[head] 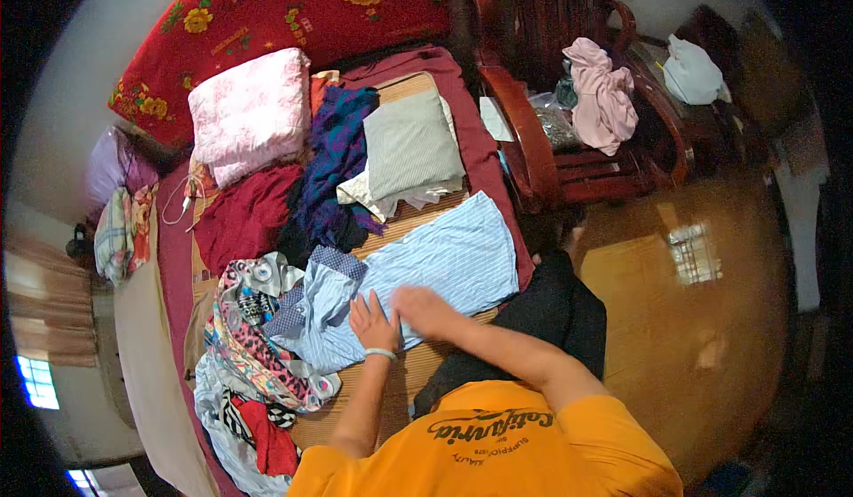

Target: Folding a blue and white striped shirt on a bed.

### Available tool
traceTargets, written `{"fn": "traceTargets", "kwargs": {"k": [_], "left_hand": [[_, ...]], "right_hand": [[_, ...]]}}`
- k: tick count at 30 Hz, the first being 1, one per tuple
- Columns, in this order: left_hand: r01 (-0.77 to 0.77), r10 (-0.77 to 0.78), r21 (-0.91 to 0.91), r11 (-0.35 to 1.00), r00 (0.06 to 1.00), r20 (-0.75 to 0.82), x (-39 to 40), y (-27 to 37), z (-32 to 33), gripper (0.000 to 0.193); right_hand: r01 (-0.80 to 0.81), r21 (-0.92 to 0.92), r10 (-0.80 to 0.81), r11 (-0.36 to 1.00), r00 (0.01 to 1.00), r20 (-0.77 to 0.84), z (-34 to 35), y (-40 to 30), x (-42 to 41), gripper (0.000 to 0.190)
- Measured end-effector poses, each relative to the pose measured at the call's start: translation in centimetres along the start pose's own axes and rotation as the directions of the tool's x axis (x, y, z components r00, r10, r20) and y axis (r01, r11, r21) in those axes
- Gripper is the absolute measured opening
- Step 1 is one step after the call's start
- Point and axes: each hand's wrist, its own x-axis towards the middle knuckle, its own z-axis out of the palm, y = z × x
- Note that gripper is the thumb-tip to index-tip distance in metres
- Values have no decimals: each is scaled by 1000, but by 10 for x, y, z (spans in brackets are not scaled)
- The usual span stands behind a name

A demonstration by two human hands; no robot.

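A light blue striped shirt (440,257) lies spread on the bamboo mat (360,397) of the bed. Its dark patterned collar or cuff lining (338,262) shows at the left end, where the cloth is bunched. My left hand (374,327), with a pale bangle at the wrist, rests flat on the shirt, fingers apart. Close beside it, my right hand (426,312) is over the shirt's near edge, blurred and with curled fingers. Whether it pinches the cloth cannot be made out. A multicoloured patterned scarf or garment (246,344) touches the shirt's left end.
Beyond the shirt are a striped pillow (413,144), a blue-purple shawl (336,157), dark red cloth (250,217) and a folded pink quilt (253,110). Red cloth (266,437) lies at near left. A wooden armchair (533,144) holding pink clothing (603,97) stands right of the bed.
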Motion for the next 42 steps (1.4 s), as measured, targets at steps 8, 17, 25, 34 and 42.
{"fn": "traceTargets", "kwargs": {"k": [8, 17, 25, 34, 42], "left_hand": [[157, -179, 155, 975, 973, 146, -10, 14, -12, 82], [204, -216, 106, 973, 969, 118, -8, 18, -20, 85], [150, -175, 176, 973, 975, 136, -6, 16, -13, 86], [181, -194, 112, 977, 974, 115, -7, 22, -21, 84], [186, -200, 112, 976, 972, 121, -9, 19, -19, 83]], "right_hand": [[-178, -311, 283, 934, 899, 334, -20, 51, -29, 64], [-653, -602, 616, 460, 723, -313, -110, 116, -60, 71], [-127, -271, 195, 954, 950, 244, 36, 24, -8, 66], [-595, -558, 582, 578, 781, -229, -106, 130, -54, 74], [-520, -619, 571, 589, 809, -136, -63, 63, -59, 85]]}}
